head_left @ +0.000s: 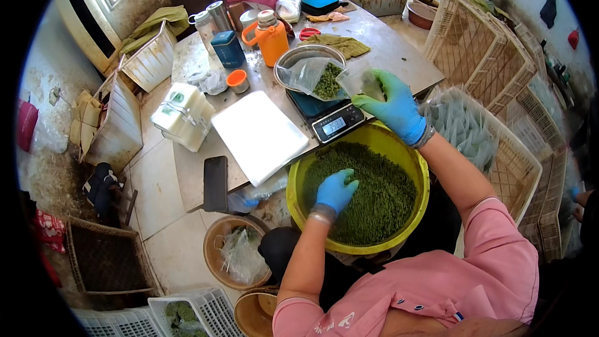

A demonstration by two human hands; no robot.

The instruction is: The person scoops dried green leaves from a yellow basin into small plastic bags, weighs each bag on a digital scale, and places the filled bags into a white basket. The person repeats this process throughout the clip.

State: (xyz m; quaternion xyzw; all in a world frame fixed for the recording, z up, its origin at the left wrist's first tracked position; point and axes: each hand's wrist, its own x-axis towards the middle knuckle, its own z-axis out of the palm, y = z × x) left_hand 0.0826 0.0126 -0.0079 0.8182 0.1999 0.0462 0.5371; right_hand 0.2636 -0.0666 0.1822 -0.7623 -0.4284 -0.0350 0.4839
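My right hand (393, 107), in a blue glove with green staining, grips a translucent plastic cup (356, 80) with some green bits in it. The cup is tilted beside a clear plastic bag (304, 75) of small green granular plant pieces (329, 80). That bag rests in a steel bowl (310, 48) on a digital scale (338, 122) with a lit display. My left hand (336, 191), also gloved in blue, is over the green plant pieces (369, 196) in a yellow tub (423, 187). Its fingers are slightly bent and apart, with nothing visible in them.
On the table (398, 63) are a stack of flat clear bags (259, 135), a phone (215, 182), an orange jug (273, 40), a blue tin (228, 49) and red-handled scissors (309, 33). A crate of filled bags (461, 121) stands to the right, a brown basin (213, 248) at lower left.
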